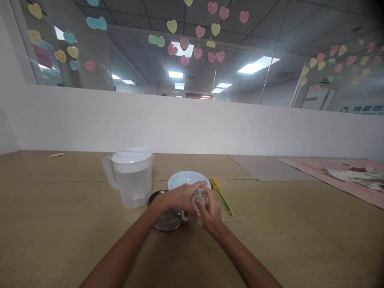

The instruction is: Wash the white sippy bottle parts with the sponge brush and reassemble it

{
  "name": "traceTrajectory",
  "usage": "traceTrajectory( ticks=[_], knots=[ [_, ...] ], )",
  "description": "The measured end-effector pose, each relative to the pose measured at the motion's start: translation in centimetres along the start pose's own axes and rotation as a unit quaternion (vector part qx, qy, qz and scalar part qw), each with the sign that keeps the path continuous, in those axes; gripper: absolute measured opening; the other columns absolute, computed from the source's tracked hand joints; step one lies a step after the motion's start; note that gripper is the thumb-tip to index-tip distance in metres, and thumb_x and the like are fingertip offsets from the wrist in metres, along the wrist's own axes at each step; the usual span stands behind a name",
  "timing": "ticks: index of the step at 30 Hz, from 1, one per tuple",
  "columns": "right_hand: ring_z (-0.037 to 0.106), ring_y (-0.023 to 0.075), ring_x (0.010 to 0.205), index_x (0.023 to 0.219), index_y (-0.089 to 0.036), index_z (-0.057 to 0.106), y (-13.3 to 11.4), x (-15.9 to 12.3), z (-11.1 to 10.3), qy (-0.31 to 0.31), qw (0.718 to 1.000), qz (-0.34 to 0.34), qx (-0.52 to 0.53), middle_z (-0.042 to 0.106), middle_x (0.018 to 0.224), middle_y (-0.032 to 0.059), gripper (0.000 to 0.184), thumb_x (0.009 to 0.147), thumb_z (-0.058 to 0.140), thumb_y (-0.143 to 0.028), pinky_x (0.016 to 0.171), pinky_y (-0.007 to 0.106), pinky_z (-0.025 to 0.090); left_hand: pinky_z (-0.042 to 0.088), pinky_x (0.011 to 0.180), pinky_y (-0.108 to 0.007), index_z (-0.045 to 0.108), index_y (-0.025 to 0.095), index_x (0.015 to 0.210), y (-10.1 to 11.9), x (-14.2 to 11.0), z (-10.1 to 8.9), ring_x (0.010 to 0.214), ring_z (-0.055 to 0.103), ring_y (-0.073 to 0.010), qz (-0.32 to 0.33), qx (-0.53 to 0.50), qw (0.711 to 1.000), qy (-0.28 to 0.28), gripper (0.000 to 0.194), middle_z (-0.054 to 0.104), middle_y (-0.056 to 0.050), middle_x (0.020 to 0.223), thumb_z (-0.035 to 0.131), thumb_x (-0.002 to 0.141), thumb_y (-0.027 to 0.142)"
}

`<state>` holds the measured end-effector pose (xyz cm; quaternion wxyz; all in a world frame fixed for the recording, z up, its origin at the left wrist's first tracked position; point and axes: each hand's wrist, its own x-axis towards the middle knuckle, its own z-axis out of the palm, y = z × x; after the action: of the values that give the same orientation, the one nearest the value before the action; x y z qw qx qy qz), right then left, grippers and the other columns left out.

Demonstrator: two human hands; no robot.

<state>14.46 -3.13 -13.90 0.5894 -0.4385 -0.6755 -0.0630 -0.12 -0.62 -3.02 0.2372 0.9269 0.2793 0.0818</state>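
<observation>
My left hand [182,197] and my right hand [212,208] meet over the table, their fingers wrapped round a small clear, rounded vessel [199,194]. Its exact kind is hard to make out, since the fingers cover most of it. Just below, a translucent cup [195,224] with a side handle shows partly; whether it touches the vessel I cannot tell. Beneath my left wrist lies a round, shallow metal dish [168,222], partly covered by the arm. A white bowl [188,175] sits right behind the hands. To their right lies a brush [223,198] with a yellow head and green handle.
A lidded translucent pitcher [135,188] holding clear liquid stands left of the dish. At the far right, a pink cloth [300,166] carries a crumpled white cloth [357,178]. A flat pale strip [56,155] lies at the back left. A white wall [192,124] borders the table [75,224].
</observation>
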Motion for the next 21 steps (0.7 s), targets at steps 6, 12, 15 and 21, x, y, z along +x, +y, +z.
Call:
traceTrajectory(
  ticks=[6,12,15,21],
  knots=[
    [0.047,0.0273,0.109,0.127,-0.016,0.033,-0.3,0.5,-0.9,0.151,0.989,-0.009,0.002,0.048,0.118,0.0156,0.053,0.081,0.048,-0.037,0.087,0.043,0.042,0.042,0.065,-0.024,0.006,0.025,0.139,-0.5,0.0,-0.1,0.082,0.057,-0.0197,0.008,-0.016,1.000,-0.015,0.103,0.061,-0.002,0.095,0.066,0.056,0.023],
    [0.043,0.0238,0.113,0.116,-0.020,0.050,2.0,1.6,-0.8,0.083,0.992,0.092,-0.006,0.044,0.121,0.0117,0.040,0.076,0.049,-0.021,0.089,0.042,0.042,0.042,0.070,-0.025,0.027,0.025,0.135,-0.4,-0.3,-0.5,0.087,0.057,-0.0208,-0.007,0.020,1.000,-0.010,0.092,0.059,-0.004,0.097,0.070,0.053,0.028],
    [0.044,0.0220,0.112,0.110,-0.020,0.056,3.5,1.4,-0.3,0.004,0.994,0.105,0.017,0.045,0.121,0.0096,0.047,0.067,0.042,-0.009,0.086,0.038,0.044,0.042,0.072,-0.025,0.041,0.026,0.127,-0.4,-0.3,-0.7,0.088,0.057,-0.0207,-0.008,0.024,1.000,-0.014,0.080,0.059,-0.004,0.102,0.071,0.053,0.028],
    [0.043,0.0193,0.115,0.105,-0.022,0.061,3.8,1.7,-0.7,-0.103,0.992,0.061,0.051,0.046,0.125,0.0058,0.054,0.062,0.035,-0.004,0.099,0.043,0.034,0.040,0.070,-0.023,0.056,0.024,0.111,-0.2,-0.2,-0.7,0.087,0.057,-0.0192,0.006,0.038,0.999,-0.025,0.057,0.062,-0.002,0.103,0.070,0.056,0.029]
  ],
)
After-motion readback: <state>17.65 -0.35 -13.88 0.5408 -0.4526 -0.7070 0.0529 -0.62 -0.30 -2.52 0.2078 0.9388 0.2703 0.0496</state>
